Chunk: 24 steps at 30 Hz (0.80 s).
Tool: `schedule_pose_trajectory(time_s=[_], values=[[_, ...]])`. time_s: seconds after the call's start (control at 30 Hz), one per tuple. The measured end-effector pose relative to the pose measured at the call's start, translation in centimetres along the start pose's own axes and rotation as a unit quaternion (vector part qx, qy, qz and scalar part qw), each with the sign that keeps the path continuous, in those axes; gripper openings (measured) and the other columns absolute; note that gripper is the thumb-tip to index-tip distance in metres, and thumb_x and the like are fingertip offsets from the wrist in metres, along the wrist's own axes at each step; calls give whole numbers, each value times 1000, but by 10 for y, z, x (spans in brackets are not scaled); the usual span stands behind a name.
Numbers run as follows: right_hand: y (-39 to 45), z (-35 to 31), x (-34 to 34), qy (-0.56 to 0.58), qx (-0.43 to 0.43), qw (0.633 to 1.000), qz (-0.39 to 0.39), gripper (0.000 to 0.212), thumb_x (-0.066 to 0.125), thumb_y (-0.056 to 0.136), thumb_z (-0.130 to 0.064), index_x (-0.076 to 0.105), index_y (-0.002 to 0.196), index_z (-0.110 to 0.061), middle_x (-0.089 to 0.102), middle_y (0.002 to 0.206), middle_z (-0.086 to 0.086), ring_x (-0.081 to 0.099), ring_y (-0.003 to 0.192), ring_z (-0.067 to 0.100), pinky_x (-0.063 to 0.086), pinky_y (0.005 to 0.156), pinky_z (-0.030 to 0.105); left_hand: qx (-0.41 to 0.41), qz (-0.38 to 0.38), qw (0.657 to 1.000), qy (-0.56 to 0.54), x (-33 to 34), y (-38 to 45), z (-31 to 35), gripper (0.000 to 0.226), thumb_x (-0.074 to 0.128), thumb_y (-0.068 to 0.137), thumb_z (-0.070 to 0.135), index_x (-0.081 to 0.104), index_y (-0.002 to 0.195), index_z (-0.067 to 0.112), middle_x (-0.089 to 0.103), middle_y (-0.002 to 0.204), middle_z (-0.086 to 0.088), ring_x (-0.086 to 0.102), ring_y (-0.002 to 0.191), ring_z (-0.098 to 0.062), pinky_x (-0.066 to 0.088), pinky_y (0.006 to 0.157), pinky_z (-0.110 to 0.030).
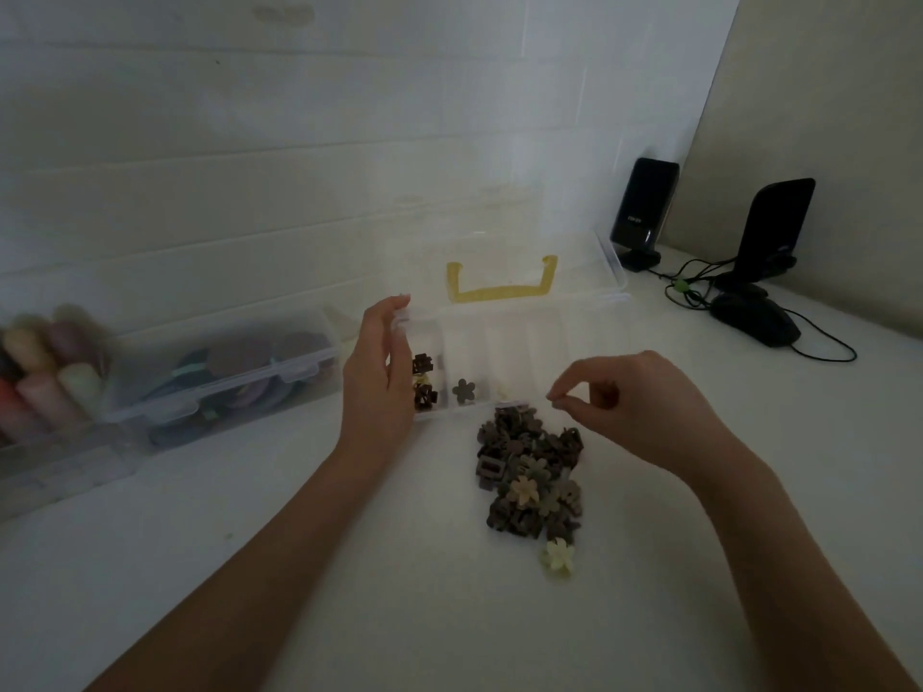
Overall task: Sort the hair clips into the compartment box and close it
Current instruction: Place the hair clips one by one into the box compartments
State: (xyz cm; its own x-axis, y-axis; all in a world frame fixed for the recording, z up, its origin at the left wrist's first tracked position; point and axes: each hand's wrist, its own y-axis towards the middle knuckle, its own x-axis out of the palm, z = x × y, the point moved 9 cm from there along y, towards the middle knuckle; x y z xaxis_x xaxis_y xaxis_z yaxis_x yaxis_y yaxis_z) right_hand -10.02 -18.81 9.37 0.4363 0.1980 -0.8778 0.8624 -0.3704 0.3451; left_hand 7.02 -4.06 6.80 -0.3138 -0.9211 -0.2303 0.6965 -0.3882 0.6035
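A clear compartment box (504, 342) is seen at the centre of the frame, its lid with a yellow handle (501, 282) tipped back toward the wall. The box's left end is steadied by the left hand (377, 377), whose straight fingers lie against the side wall. A few hair clips already lie in the leftmost compartments, a dark flower clip (463, 390) alone in the second. The right hand (634, 407) is held over the box's near edge, thumb and forefinger pressed together; whether anything is pinched between them cannot be told. The pile of hair clips (532, 484) lies on the table just below and left of that hand, running down the frame away from the box. The right hand is judged the nearer, so the next pick calls for a short reach downward.
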Motion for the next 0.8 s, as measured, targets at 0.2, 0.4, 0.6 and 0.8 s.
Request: schedule_pose_trajectory(time_s=[0.2, 0.4, 0.6, 0.8], values=[[1, 6, 20, -120, 31, 988, -92, 26, 58, 86, -48, 63, 112, -45, 43, 55, -15, 38, 49, 0, 23, 48, 16, 1, 17, 1000, 1, 0, 1, -3, 28, 34, 102, 13, 48, 124, 20, 53, 85, 14, 49, 64, 5, 39, 62, -15], [2, 5, 33, -106, 57, 989, -82, 41, 50, 86, -58, 55, 124, -42, 42, 61, -20, 49, 68, 4, 28, 51, 19, 2, 23, 1000, -6, -1, 3, -5, 25, 36, 102, 19, 48, 124, 25, 54, 105, 30, 56, 86, -5, 46, 79, -23], [2, 4, 39, -82, 94, 990, -72, 26, 57, 83, -56, 69, 98, -37, 49, 64, -16, 52, 64, 6, 32, 49, 21, 18, 15, 1000, 2, -1, 1, 0, 26, 34, 103, 19, 46, 125, 22, 55, 95, 18, 53, 76, 1, 43, 72, -22], [3, 4, 36, 58, 92, 992, -57, 16, 77, 71, -41, 67, 73, -28, 51, 49, -8, 44, 44, 5, 38, 52, 24, 22, 13, 1000, -6, 0, 0, 0, 26, 33, 102, 20, 46, 125, 24, 52, 85, 11, 47, 67, 0, 40, 67, -27]])
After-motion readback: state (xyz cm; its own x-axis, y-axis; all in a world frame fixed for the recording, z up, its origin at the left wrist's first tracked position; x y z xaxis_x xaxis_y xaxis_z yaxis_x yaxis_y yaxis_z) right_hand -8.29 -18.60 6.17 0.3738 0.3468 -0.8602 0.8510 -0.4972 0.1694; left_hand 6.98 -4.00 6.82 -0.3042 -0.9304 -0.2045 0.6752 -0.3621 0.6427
